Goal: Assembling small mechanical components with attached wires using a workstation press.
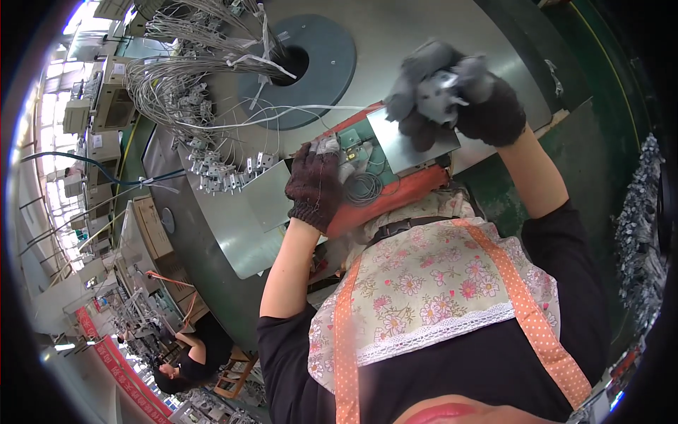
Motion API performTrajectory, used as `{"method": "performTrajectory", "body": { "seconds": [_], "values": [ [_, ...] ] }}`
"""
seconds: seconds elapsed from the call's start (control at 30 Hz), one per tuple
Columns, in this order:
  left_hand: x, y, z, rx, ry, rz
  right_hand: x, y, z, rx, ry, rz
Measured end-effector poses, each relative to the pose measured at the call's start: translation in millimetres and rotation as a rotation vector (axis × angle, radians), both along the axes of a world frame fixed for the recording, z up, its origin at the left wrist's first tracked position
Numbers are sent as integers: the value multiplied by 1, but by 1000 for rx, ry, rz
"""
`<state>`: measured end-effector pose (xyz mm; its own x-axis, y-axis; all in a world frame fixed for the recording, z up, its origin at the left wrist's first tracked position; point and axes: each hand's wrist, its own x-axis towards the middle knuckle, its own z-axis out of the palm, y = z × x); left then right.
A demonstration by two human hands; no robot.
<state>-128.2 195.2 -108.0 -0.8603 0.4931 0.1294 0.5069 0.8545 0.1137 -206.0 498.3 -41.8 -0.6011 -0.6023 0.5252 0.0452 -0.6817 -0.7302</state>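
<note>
My left hand (314, 185), in a dark brown glove with grey fingertips, is closed at the left of a green work surface. Its thumb and fingers pinch a small metal part (359, 152). Just below that lies a coil of thin grey cable (364, 189). My right hand (494, 113), in a similar dark glove, is raised over a shiny metal plate (385, 138) and smeared by motion. Its fingers are closed round a grey metal part (439, 99), whose exact shape is blurred.
A round grey disc (328, 53) with a dark centre lies behind my hands. Bundled grey cables (205, 60) with metal brackets (219, 173) hang to the left. Red padding (388, 201) edges the near side. Another person (194, 353) sits far lower left.
</note>
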Motion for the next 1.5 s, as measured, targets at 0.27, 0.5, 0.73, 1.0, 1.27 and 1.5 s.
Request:
{"method": "performTrajectory", "body": {
  "seconds": [0.27,0.5,0.73,1.0,1.27,1.5],
  "values": [
    [-1,6,4,59,14,-21,26,-54,18,568,-650,-147],
    [3,3,4,23,21,2,41,-48,27,347,-687,-34],
    [-1,4,4,7,-8,9,51,-35,24,199,-590,33],
    [-1,0,-5,59,35,-5,56,-42,26,388,-557,-98],
    [-2,-1,-6,60,43,-36,60,-50,20,354,-551,-137],
    [-2,2,-6,75,53,-15,63,-46,21,360,-518,-137]
  ]
}}
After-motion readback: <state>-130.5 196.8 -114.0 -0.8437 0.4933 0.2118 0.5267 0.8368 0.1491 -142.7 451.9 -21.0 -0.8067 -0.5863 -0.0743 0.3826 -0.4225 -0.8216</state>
